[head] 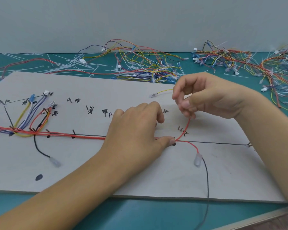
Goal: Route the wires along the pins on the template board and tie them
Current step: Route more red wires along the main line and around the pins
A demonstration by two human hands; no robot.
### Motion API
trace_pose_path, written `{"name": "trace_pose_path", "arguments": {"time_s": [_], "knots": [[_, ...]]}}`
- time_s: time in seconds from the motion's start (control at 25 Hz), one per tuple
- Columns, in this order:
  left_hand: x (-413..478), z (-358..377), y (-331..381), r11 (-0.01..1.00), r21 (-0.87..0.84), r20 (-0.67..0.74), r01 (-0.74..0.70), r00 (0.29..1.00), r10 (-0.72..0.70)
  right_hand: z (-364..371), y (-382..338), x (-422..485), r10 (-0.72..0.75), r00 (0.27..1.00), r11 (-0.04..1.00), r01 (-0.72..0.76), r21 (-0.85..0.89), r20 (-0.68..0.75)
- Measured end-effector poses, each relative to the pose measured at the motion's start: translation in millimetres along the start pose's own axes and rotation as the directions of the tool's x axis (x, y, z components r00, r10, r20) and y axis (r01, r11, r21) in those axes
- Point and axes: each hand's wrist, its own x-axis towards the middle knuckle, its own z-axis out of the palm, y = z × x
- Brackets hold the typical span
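Curving from under left hand point(136, 128) up into right hand point(211, 98): red wire point(188, 125)

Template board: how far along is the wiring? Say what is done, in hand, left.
Done: coloured wires fan out across the template board's left side. In hand: left hand presses the red wire at a pin; right hand pinches it further along. Left: the yellow wire lies unrouted, and cable ties lie loose behind the board.

The left hand point(136, 128) and right hand point(211, 97) are bare, nails trimmed short, with both forearms point(73, 188) uncovered as far as they show.
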Motion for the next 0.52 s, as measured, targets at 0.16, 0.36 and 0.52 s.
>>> {"name": "trace_pose_path", "arguments": {"time_s": [0.16,0.36,0.52], "knots": [[-0.3,-0.9,1.8,1.000,-0.003,0.009,0.004,1.000,-0.004,-0.6,-4.0,-5.6,0.031,0.997,0.979,-0.043,-0.199,-0.064],[-0.3,-0.5,2.7,1.000,-0.001,0.011,-0.014,1.000,0.014,4.2,-15.2,-42.1,0.055,0.997,0.916,-0.029,-0.400,0.053],[-1.2,1.5,3.8,0.999,-0.006,0.019,-0.045,0.999,0.045,26.9,-23.1,-70.1,0.042,0.938,0.930,0.089,-0.356,0.345]]}}
